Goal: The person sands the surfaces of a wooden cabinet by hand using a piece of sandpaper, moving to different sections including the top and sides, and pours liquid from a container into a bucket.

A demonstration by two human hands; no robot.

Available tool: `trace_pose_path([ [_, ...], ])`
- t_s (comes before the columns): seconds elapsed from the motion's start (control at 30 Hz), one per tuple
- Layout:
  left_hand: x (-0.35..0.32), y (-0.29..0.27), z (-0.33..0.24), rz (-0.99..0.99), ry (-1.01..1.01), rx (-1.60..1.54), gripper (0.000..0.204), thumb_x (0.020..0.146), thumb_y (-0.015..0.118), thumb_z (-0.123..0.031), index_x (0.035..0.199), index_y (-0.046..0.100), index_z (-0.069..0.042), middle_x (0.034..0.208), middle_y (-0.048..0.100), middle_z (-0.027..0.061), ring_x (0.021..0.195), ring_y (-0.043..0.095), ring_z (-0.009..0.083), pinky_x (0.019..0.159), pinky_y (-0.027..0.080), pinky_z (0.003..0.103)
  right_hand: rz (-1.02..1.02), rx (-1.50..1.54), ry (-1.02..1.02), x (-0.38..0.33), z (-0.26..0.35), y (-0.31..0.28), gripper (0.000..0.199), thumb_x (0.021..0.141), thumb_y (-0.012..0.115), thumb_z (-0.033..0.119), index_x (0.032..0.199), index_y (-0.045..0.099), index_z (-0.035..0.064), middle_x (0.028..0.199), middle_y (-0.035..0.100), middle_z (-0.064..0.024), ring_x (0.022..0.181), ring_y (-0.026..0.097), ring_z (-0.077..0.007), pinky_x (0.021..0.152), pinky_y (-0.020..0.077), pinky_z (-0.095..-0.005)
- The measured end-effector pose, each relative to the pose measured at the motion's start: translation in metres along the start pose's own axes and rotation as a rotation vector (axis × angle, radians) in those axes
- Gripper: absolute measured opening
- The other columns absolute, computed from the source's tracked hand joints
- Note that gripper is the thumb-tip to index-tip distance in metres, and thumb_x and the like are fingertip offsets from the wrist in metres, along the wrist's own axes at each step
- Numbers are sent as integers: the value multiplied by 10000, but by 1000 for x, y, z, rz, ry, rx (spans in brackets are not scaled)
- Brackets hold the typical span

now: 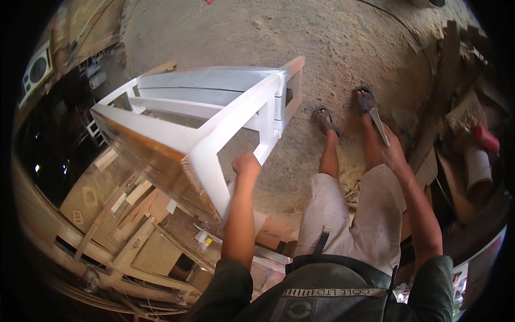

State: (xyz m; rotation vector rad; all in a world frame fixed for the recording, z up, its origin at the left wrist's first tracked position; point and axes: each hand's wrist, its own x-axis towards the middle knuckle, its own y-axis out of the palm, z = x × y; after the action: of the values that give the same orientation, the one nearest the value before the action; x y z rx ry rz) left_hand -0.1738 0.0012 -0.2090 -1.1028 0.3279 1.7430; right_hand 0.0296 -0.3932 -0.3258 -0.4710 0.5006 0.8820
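Note:
A white-painted wooden furniture frame [214, 137] stands tilted at the centre left, with rails, open gaps and a greyish slatted panel [206, 80]. One of its outer faces is bare brown wood [145, 150]. My left hand [247, 165] is closed over the near rail of its end; the fingertips are partly hidden. Away from the frame, beside my right leg, my right hand [394, 151] grips a thin, flat, pale-edged piece [379, 127]. What kind of thing that piece is, I cannot make out.
Wood offcuts [139, 193] and boards crowd the lower left, near a small bottle with a yellow label [206, 242]. Dark planks [442, 80], a white cylinder [477, 166] and a red container [487, 139] lie at the right. A speaker [37, 71] stands far left on the dusty floor's side.

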Motion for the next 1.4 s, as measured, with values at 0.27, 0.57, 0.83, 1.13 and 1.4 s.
trace_pose_path([
  [0.27, -144, 67, -12, -163, 574, -856, 627, 898, 720, -362, 1372, 533, 4, 1400, 561, 226, 1264, 577, 302, 1061, 445, 449, 468, 429, 242, -1, 81, 30, 336, 945, 678, 149, 1240, 637, -6, 1117, 691, -26, 1054, 611, -130, 937, 489, -314],
  [0.57, -201, 185, 7, -303, 841, -1603, 1041, 772, 833, -456, 1514, 294, 37, 1534, 345, 267, 1439, 342, 402, 1170, 289, 473, 301, 954, 949, -128, 174, 180, 497, 1033, 551, 362, 1412, 515, 43, 1336, 607, -85, 1179, 589, -225, 1065, 439, -376],
  [0.83, -205, 298, 12, -189, 188, -2553, 890, 880, 751, -250, 1533, 211, 21, 1459, 411, 180, 1373, 412, 300, 1104, 377, 459, 538, 533, 796, -190, 217, 337, 488, 1046, 533, 349, 1388, 503, 2, 1266, 613, -125, 1124, 596, -224, 975, 469, -346],
  [1.13, -47, 290, 195, -270, 283, -2571, 440, 1040, 501, -135, 1456, 460, 2, 1343, 582, 204, 1257, 553, 270, 1078, 408, 358, 1097, -499, -198, -182, 439, 335, 405, 918, 712, 231, 1252, 645, 12, 1296, 595, -180, 1177, 604, -286, 1013, 485, -401],
  [1.4, -4, 185, 135, -817, 1532, -1697, 858, 888, 637, -65, 1592, 148, -33, 1635, 199, 211, 1544, 120, 336, 1251, 115, 509, 403, -1368, -1278, 28, 500, 384, 928, 956, 244, 760, 1586, 254, 79, 1628, 205, -243, 1517, 182, -411, 1209, 161, -584],
])
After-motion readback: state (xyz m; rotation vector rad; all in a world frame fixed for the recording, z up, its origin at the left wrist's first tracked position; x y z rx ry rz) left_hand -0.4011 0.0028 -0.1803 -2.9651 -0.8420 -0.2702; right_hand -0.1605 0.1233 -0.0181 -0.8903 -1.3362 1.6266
